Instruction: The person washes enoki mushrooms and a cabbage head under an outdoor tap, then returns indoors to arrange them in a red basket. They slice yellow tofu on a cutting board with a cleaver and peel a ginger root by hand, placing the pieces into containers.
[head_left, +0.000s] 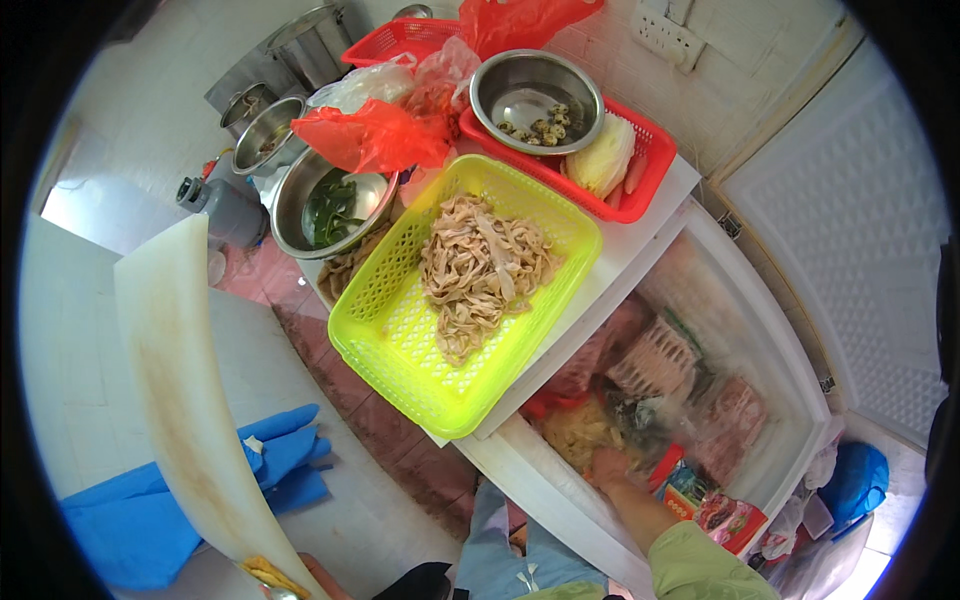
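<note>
My right hand (611, 466) reaches down into an open chest freezer (501, 444) and touches a bag of pale yellow frozen food (577, 431). Its fingertips are partly hidden, so whether they grip is unclear. At the bottom edge, only a little of my left hand (321, 576) shows, against the near end of a long white cutting board (169, 360) with brown stains. A yellow object (271, 574) and a bit of shiny metal lie at that end. On a white top by the freezer, a yellow plastic basket (360, 334) holds a heap of pale, strip-like food (480, 266).
A steel bowl (480, 94) holds quail eggs above a red basket (637, 206) with cabbage. Another bowl (283, 225) contains green leaves in liquid. Wrapped meat (727, 427) and a red packet (724, 517) lie in the hazy freezer; its lid (840, 225) stands raised. Blue cloth (142, 525) lies left.
</note>
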